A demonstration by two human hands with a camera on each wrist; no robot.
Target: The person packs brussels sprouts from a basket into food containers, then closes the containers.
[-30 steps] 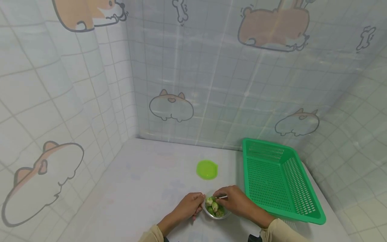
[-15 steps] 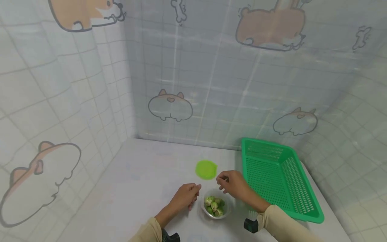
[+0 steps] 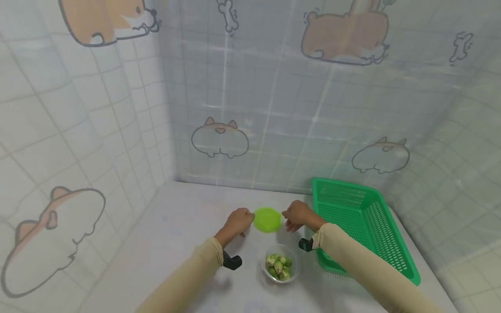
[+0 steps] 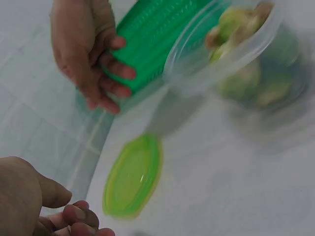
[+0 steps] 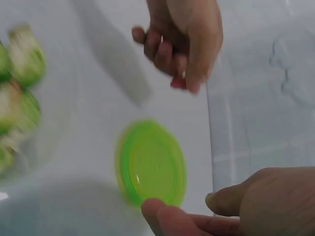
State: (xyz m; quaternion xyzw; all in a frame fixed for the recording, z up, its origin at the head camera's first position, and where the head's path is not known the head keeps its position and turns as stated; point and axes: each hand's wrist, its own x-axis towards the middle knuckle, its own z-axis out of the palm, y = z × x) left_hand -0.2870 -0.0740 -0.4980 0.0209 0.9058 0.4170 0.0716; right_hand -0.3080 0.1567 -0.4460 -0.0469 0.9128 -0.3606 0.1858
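A round lime-green lid (image 3: 267,220) lies flat on the white table. My left hand (image 3: 237,221) is at its left side and my right hand (image 3: 300,215) at its right. Both hands have loosely bent fingers with nothing between them. In the left wrist view a gap shows between my left hand (image 4: 54,206) and the lid (image 4: 132,177). My right fingertips (image 5: 156,209) overlap the lid's edge in the right wrist view; whether they touch it I cannot tell. Nearer to me stands a clear round plastic tub (image 3: 294,274) with several Brussels sprouts (image 3: 278,266) in it, uncovered.
A large green perforated basket (image 3: 358,226) stands on the right of the table, partly behind my right forearm. Sheeting printed with dogs (image 3: 220,139) hangs along the back and both sides. Dark wrist cameras (image 3: 232,261) hang beneath my forearms.
My right hand has left the sprouts, my left hand has left the tub's side, and both have moved forward to either side of the lid. The tub and lid stay in place.
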